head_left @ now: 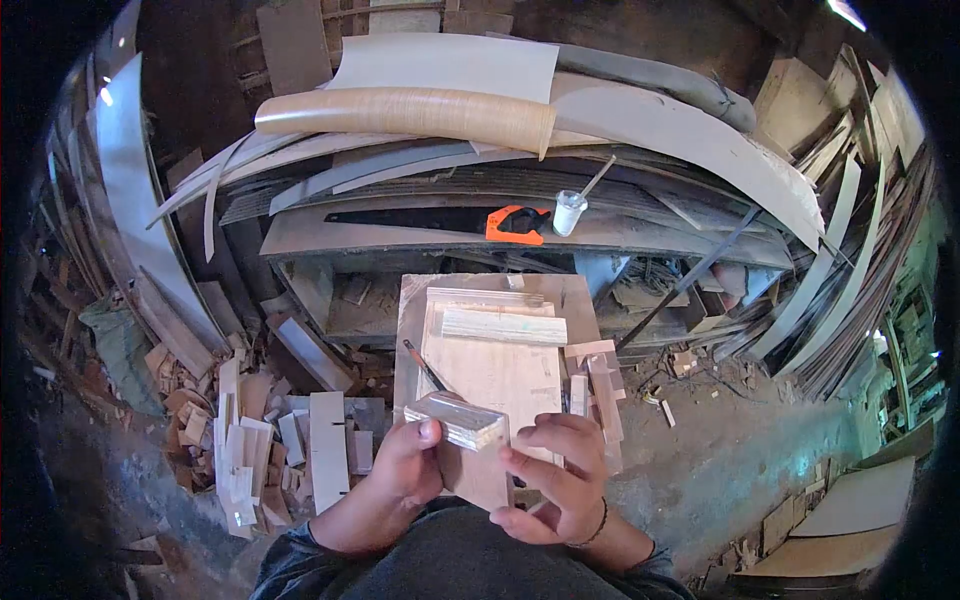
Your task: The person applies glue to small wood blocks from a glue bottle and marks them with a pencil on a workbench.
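Observation:
A short stack of thin wooden strips (458,418) is held above the board, near my body. My left hand (408,462) grips its left end, with the thumb on the near side. Beside the stack's right end, my right hand (562,472) has its fingers apart, and a fingertip is close to the edge of the wood; contact is unclear. Below lies a pale wooden board (495,372) on a wider worktop (412,310). A dark pencil (424,364) rests on the board behind the stack. Further back, a bundle of strips (504,326) lies across the board.
An orange-handled saw (516,224) and a white cup (568,214) with a stick stand on the rear bench (380,232). A rolled veneer sheet (405,110) lies above. Wood offcuts (328,450) cover the floor at left. Narrow wood pieces (604,396) sit at the worktop's right.

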### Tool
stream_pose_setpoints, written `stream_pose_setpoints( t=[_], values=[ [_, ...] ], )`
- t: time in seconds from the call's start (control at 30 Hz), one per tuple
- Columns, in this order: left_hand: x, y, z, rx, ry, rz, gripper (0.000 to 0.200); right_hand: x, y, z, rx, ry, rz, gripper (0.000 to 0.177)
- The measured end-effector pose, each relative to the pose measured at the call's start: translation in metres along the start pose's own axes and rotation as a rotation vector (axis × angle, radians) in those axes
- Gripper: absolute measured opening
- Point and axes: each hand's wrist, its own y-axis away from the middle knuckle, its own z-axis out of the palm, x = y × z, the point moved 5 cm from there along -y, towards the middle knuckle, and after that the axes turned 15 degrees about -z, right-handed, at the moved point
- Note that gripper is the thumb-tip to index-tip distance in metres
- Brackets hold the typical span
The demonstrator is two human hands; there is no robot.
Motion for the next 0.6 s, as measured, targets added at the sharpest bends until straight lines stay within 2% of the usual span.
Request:
stream_pose_setpoints(
  t=[0.03,0.13,0.23,0.33,0.37,0.47,0.5,0.6],
  values=[
    [0.001,-0.001,0.0,0.003,0.011,-0.012,0.061,-0.002,0.0,-0.001,-0.009,0.015,-0.022,0.059],
    [-0.003,-0.003,-0.002,0.011,0.027,-0.033,0.061,0.002,0.001,-0.006,0.161,0.002,0.113,0.055],
    [-0.001,-0.005,0.0,-0.004,0.026,-0.036,0.061,0.006,-0.004,0.003,0.018,0.045,0.083,0.05],
    [0.002,-0.008,-0.009,0.001,0.015,-0.007,0.058,0.012,0.019,-0.004,0.173,-0.116,-0.046,0.042],
    [0.002,-0.009,-0.012,0.007,0.01,0.004,0.057,0.017,0.024,-0.003,0.245,-0.125,-0.036,0.044],
    [0.011,-0.004,-0.005,0.031,-0.165,0.164,0.054,0.03,0.027,0.007,0.342,-0.382,0.315,0.054],
    [0.016,-0.002,-0.001,0.031,-0.215,0.237,0.05,0.031,0.024,0.01,0.224,-0.453,0.317,0.07],
    [0.022,0.004,0.008,0.047,-0.449,0.362,0.047,0.032,0.019,0.019,0.252,-0.638,0.387,0.079]
  ],
)
